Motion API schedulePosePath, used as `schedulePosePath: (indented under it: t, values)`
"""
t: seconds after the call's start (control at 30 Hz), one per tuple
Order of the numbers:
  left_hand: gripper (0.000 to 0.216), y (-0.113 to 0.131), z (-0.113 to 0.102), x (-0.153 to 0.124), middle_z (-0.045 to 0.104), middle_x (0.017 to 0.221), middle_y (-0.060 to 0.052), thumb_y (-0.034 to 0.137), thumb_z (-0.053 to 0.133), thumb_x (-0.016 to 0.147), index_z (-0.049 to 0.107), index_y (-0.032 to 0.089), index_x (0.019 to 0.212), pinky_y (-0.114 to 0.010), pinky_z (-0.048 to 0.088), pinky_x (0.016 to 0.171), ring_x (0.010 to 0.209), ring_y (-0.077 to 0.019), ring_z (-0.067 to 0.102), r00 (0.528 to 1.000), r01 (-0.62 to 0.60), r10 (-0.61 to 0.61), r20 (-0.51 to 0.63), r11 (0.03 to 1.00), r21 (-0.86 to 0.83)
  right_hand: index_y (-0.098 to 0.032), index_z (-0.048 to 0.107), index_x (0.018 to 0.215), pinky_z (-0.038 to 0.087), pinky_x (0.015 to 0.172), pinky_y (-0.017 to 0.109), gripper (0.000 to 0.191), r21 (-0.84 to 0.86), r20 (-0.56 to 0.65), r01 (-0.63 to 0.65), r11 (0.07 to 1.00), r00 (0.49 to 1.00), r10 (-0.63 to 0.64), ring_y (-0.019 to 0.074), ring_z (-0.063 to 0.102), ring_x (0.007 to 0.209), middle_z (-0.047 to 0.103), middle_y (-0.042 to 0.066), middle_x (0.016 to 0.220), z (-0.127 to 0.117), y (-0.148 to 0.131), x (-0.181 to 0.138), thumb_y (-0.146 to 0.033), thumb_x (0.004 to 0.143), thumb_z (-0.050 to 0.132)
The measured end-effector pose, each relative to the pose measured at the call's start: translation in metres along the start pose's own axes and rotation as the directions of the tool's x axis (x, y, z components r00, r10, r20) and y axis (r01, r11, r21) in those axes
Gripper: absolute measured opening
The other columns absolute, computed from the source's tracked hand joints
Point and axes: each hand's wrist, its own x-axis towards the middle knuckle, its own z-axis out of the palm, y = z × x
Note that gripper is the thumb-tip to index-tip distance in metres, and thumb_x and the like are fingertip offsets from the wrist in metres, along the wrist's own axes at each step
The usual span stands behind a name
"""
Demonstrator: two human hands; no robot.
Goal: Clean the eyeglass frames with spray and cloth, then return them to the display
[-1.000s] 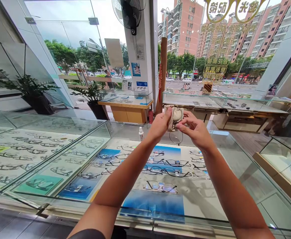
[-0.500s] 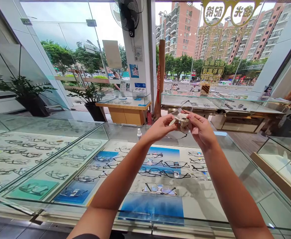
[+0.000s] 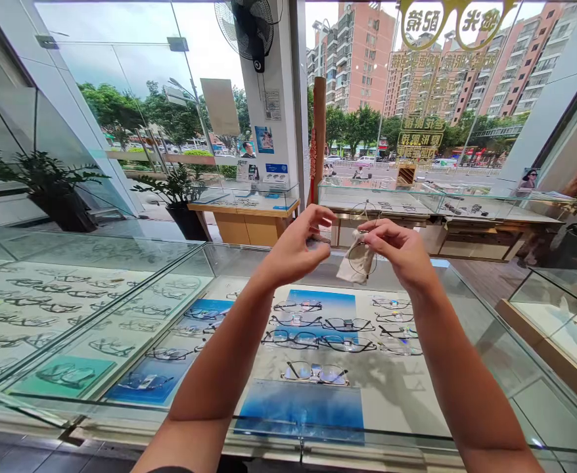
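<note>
Both my hands are raised over a glass display counter [image 3: 470, 328]. My right hand [image 3: 401, 253] pinches a thin wire-rimmed pair of glasses [image 3: 362, 257] together with a beige cleaning cloth [image 3: 355, 269] that hangs down behind the lower lens. My left hand [image 3: 296, 249] is just left of them, fingers curled in a pinch near the frame's side; whether it holds anything I cannot make out. Under the glass lie rows of spectacle frames [image 3: 318, 328] on blue and white cards.
A second glass case [image 3: 71, 289] full of frames stands to the left. More display counters [image 3: 392, 197] run along the window behind, with a wooden table [image 3: 246, 220], potted plants [image 3: 180, 197] and a wall fan [image 3: 249, 26]. The small white bottle is hidden behind my left arm.
The cloth was bunched around the lens between both hands. Now my left hand has drawn away to the left, and the cloth hangs loose from my right hand with the glasses.
</note>
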Motion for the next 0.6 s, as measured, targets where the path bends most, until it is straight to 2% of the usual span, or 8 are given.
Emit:
schedulePosePath:
  t: [0.1, 0.13, 0.2, 0.33, 0.43, 0.5, 0.6]
  values:
    - [0.085, 0.010, 0.003, 0.000, 0.051, 0.163, -0.015, 0.035, 0.085, 0.085, 0.044, 0.028, 0.159, -0.052, 0.049, 0.123, 0.150, -0.0340, 0.052, 0.989, -0.150, 0.149, 0.013, 0.984, 0.099, -0.025, 0.083, 0.081, 0.057, 0.090, 0.037, 0.016, -0.023, 0.209, -0.070, 0.997, 0.975, 0.073, 0.0205, 0.070, 0.103, 0.077, 0.008, 0.113, -0.006, -0.009, -0.003, -0.039, 0.084, 0.089]
    - [0.091, 0.012, 0.003, 0.000, 0.048, 0.167, -0.015, 0.040, 0.087, 0.085, 0.041, 0.029, 0.163, -0.054, 0.046, 0.126, 0.153, -0.0345, 0.048, 0.983, -0.186, 0.184, 0.029, 0.976, 0.112, -0.025, 0.084, 0.081, 0.057, 0.089, 0.036, 0.016, -0.023, 0.264, -0.094, 0.995, 0.960, 0.096, 0.0198, 0.070, 0.102, 0.077, 0.008, 0.113, -0.008, -0.012, -0.004, -0.039, 0.085, 0.089]
    - [0.088, 0.015, 0.004, 0.001, 0.053, 0.165, -0.014, 0.044, 0.088, 0.087, 0.045, 0.030, 0.162, -0.054, 0.046, 0.127, 0.152, -0.0330, 0.052, 0.976, -0.218, 0.214, 0.047, 0.969, 0.119, -0.024, 0.084, 0.082, 0.057, 0.085, 0.034, 0.015, -0.021, 0.337, -0.123, 0.992, 0.933, 0.122, 0.0188, 0.070, 0.099, 0.076, 0.008, 0.112, -0.009, -0.016, -0.006, -0.038, 0.085, 0.089]
    - [0.072, 0.018, 0.003, 0.002, 0.072, 0.146, -0.012, 0.045, 0.090, 0.085, 0.063, 0.028, 0.148, -0.050, 0.055, 0.118, 0.135, -0.0295, 0.068, 0.981, -0.195, 0.191, 0.047, 0.972, 0.131, -0.023, 0.083, 0.079, 0.056, 0.083, 0.032, 0.017, -0.014, 0.397, -0.128, 0.992, 0.909, 0.123, 0.0178, 0.070, 0.097, 0.076, 0.008, 0.110, -0.008, -0.022, -0.008, -0.037, 0.086, 0.089]
    - [0.064, 0.018, 0.002, 0.001, 0.078, 0.134, -0.011, 0.044, 0.093, 0.082, 0.070, 0.025, 0.138, -0.045, 0.061, 0.109, 0.124, -0.0271, 0.075, 0.987, -0.163, 0.161, 0.025, 0.978, 0.129, -0.023, 0.083, 0.079, 0.056, 0.082, 0.033, 0.017, -0.026, 0.397, -0.125, 0.992, 0.909, 0.125, 0.0174, 0.071, 0.092, 0.077, 0.007, 0.109, -0.006, -0.024, -0.009, -0.038, 0.085, 0.089]
    - [0.059, 0.019, 0.001, 0.001, 0.081, 0.128, -0.010, 0.043, 0.094, 0.079, 0.074, 0.025, 0.131, -0.043, 0.064, 0.104, 0.117, -0.0258, 0.077, 0.987, -0.159, 0.162, -0.010, 0.980, 0.117, -0.024, 0.084, 0.084, 0.056, 0.085, 0.034, 0.016, -0.047, 0.339, -0.096, 0.994, 0.935, 0.106, 0.0183, 0.071, 0.094, 0.078, 0.006, 0.106, -0.006, -0.021, -0.008, -0.039, 0.087, 0.086]
    - [0.057, 0.017, -0.001, 0.002, 0.082, 0.120, -0.009, 0.041, 0.097, 0.075, 0.076, 0.024, 0.125, -0.040, 0.066, 0.098, 0.108, -0.0238, 0.079, 0.978, -0.161, 0.169, -0.125, 0.984, 0.075, -0.025, 0.085, 0.096, 0.055, 0.096, 0.038, 0.018, -0.040, 0.095, 0.019, 0.999, 0.995, -0.015, 0.0215, 0.072, 0.105, 0.080, 0.007, 0.106, -0.010, -0.011, -0.003, -0.042, 0.093, 0.077]
